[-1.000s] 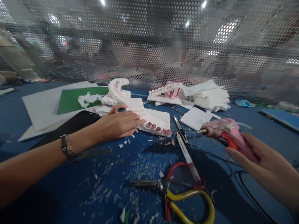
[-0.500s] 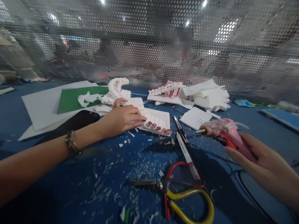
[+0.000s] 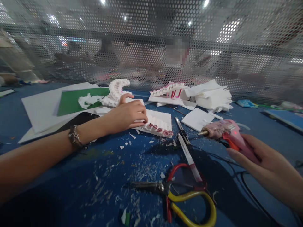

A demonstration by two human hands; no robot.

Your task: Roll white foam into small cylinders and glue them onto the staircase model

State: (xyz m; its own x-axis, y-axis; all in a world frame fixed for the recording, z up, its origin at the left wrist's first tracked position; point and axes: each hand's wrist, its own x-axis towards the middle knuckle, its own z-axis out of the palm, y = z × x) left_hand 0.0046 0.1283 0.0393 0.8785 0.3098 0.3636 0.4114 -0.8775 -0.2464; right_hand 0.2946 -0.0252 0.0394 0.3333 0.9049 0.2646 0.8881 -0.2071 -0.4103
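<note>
My right hand [image 3: 270, 167] is wrapped around the handle of a pink hot glue gun [image 3: 232, 135], its metal nozzle pointing left. The gun's orange trigger shows beside my thumb. Curled fingers of my left hand [image 3: 127, 115] press on a white roll with a dark red end [image 3: 144, 122], at the left of a row on a white board [image 3: 163, 115]. Several more such rolls [image 3: 155, 127] run along the board's front edge. My left fingers hide part of that row. A white curved, bumpy piece [image 3: 117, 90] stands just behind my left hand.
Red-and-yellow-handled scissors [image 3: 191, 197], a marker [image 3: 189, 154] and a utility knife [image 3: 182, 129] lie between my hands. Behind stand a white stepped model [image 3: 169, 91] and piled white sheets [image 3: 210, 94]. A black phone [image 3: 78, 121] lies left; the glue gun's cable trails right.
My left hand stays on the row, its fingers shifted slightly and its wrist turned a little. The glue gun in my right hand has hardly moved.
</note>
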